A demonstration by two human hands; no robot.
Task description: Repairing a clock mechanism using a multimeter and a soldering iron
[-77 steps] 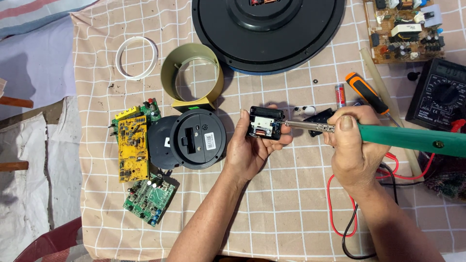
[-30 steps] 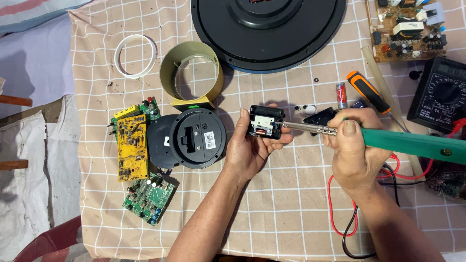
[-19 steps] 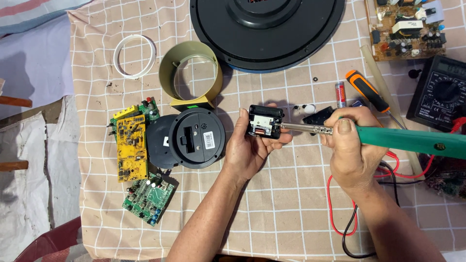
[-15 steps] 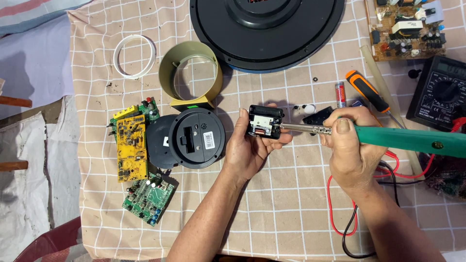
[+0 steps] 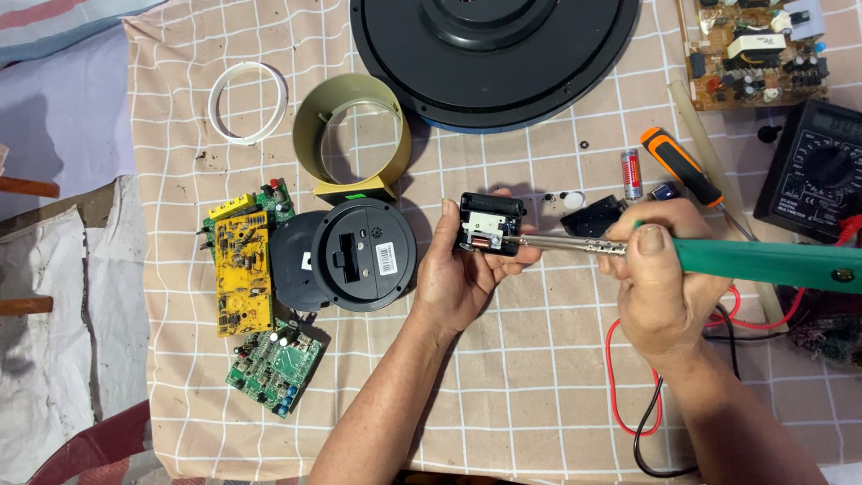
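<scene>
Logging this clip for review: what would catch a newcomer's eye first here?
At centre, the left hand holds a small black module while the right hand presses the metal tip of a green-handled soldering iron against it. Above them, a large black disc fills the top of the checked cloth. Left of the hands lie a yellow circuit board and a round black housing.

Your soldering iron [image 5: 763, 263] has a green handle and a silver metal shaft, and the small module [image 5: 489, 224] it meets is black with a white and copper patch. Under them the cloth-covered surface [image 5: 530, 377] is tan, checked with white lines. The large disc [image 5: 494, 54] is black, the cylindrical band [image 5: 353, 139] olive-gold, the thin ring [image 5: 247, 101] white, one circuit board [image 5: 242, 278] yellow, another circuit board [image 5: 274, 366] green, and the screwdriver grip [image 5: 680, 166] orange and black.
</scene>
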